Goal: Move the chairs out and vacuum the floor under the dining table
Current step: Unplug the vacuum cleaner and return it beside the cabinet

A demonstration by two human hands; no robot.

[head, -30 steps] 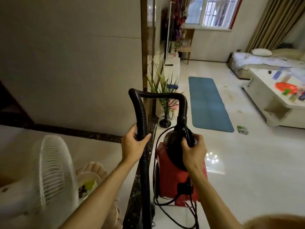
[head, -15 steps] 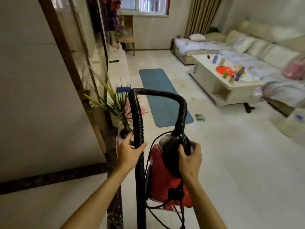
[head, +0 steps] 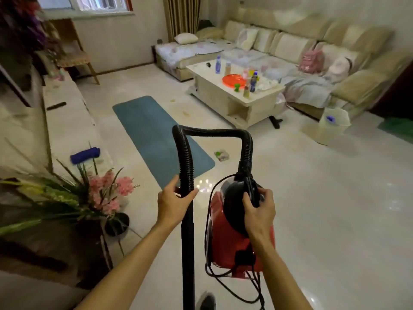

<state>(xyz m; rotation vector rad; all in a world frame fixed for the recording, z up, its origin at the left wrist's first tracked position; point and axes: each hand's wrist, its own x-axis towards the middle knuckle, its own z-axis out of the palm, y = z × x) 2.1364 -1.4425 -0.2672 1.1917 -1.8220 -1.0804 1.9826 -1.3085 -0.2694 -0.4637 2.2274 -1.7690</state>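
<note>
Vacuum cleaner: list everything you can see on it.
The vacuum cleaner has a glossy red plastic body with a black domed top. A black ribbed hose arches from the top over to a straight black tube. The right hand grips the top handle; the left hand grips the hose's lower end. A black cord loops beside it.

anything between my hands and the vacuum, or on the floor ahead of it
Nothing between them: the left hand grips the black hose, the right hand holds the red vacuum by its top. Ahead on the floor lie a blue mat and a packet. No dining table shows.
</note>
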